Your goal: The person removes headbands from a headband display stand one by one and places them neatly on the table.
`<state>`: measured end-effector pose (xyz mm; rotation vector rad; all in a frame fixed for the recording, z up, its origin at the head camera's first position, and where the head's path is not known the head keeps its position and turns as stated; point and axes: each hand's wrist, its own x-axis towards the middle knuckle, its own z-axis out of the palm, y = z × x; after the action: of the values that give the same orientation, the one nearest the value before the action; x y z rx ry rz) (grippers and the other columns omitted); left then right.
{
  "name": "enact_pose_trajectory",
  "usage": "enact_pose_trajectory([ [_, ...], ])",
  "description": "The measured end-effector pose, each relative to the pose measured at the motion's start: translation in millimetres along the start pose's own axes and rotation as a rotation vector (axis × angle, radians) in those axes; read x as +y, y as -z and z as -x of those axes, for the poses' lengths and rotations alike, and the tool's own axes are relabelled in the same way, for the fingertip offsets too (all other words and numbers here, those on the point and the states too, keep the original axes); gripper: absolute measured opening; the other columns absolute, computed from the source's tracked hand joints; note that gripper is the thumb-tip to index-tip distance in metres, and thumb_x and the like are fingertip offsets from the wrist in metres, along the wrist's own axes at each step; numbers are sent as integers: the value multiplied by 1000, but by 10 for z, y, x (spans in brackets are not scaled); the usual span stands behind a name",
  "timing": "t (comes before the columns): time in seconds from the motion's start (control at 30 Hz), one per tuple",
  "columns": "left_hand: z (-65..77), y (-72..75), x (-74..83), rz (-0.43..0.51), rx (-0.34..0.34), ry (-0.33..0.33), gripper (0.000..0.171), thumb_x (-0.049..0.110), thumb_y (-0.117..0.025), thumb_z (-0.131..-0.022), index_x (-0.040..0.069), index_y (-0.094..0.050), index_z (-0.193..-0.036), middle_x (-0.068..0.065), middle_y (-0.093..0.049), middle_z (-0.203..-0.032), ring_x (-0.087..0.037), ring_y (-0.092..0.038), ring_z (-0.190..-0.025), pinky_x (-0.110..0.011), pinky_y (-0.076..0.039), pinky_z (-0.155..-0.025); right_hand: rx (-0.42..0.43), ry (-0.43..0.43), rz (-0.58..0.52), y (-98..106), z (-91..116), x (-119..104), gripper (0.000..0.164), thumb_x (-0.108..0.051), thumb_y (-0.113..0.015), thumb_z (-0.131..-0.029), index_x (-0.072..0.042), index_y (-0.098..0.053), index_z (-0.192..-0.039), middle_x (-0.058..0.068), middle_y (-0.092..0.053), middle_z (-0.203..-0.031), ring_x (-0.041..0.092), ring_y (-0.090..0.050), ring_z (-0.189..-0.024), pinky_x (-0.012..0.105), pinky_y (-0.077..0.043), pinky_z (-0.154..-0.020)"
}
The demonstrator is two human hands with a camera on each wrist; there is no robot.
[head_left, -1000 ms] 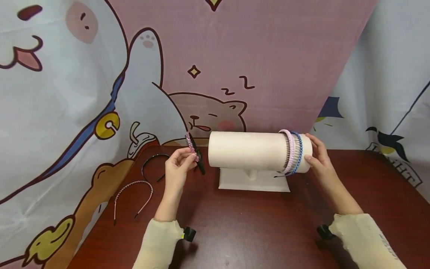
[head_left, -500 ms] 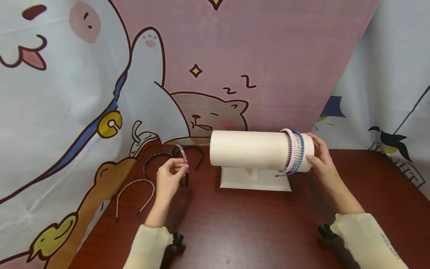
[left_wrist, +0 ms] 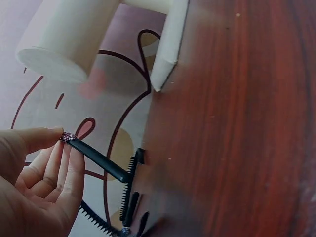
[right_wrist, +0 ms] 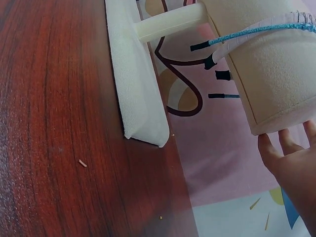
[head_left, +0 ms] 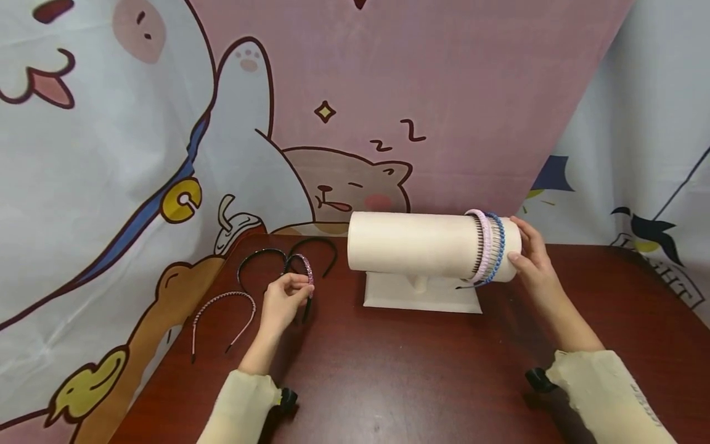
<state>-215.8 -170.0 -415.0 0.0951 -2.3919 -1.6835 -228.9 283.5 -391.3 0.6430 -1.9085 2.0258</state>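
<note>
In the head view my left hand (head_left: 283, 302) pinches a black headband with a pink glittery band (head_left: 309, 271) between thumb and fingers, left of the display stand. The left wrist view shows the thumb and fingertips on its glittery part, with the black end (left_wrist: 101, 160) pointing away. My right hand (head_left: 532, 262) grips the right end of the cream cylinder (head_left: 410, 243) of the stand, thumb in front and fingers behind. Near that end, a pale pink headband (head_left: 484, 243) and a blue braided headband (head_left: 500, 250) sit side by side around the cylinder.
Two black headbands (head_left: 240, 266) (head_left: 333, 256) lie on the dark red table (head_left: 410, 382) behind my left hand. A thin pinkish headband (head_left: 224, 296) lies at the left. The stand's flat base (head_left: 388, 293) rests on the table, before a cartoon-printed cloth (head_left: 444, 92).
My left hand has moved left and down with the glittery headband, away from the cylinder's left end and towards the black headbands. My right hand stays at the cylinder's right end.
</note>
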Motion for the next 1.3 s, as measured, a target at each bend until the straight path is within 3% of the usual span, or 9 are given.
enact_pose_trajectory([
  [0.13,-22,-9,-49,22,-43,39,18,4,-73,-88,-5,-70,-104,-15,-75,-91,1,-65,-70,-19,-58,-66,0,1,-11,0,2,5,62,5,-36,-99,-17,-27,-156,-5,-39,-148,8,-48,-116,12,-51,-85],
  [0.33,-83,-5,-161,131,-91,148,23,6,-71,-91,-6,-68,-110,3,-73,-83,-1,-67,-74,-21,-59,-71,-3,8,-23,-9,1,11,61,5,-36,-99,-17,-28,-156,-4,-39,-148,8,-49,-115,12,-51,-85],
  [0.57,-122,-3,-242,189,-121,240,27,8,-72,-91,-6,-68,-114,9,-73,-83,1,-66,-77,-18,-56,-70,0,10,-12,-7,-11,11,62,5,-36,-99,-16,-28,-156,-4,-39,-148,8,-49,-115,12,-50,-85],
  [0.83,-140,-17,-298,199,-189,292,29,7,-72,-91,-8,-66,-115,7,-72,-80,-3,-65,-72,-17,-56,-67,7,6,-14,-2,-5,19,62,5,-36,-99,-17,-28,-156,-5,-39,-148,8,-49,-116,12,-50,-86],
  [1.3,-66,-8,-375,154,-260,295,25,2,-71,-89,-11,-65,-109,4,-68,-75,-5,-64,-68,-19,-56,-66,-4,-3,-14,-10,0,-6,61,4,-36,-99,-17,-27,-156,-4,-38,-147,8,-48,-115,12,-51,-85],
])
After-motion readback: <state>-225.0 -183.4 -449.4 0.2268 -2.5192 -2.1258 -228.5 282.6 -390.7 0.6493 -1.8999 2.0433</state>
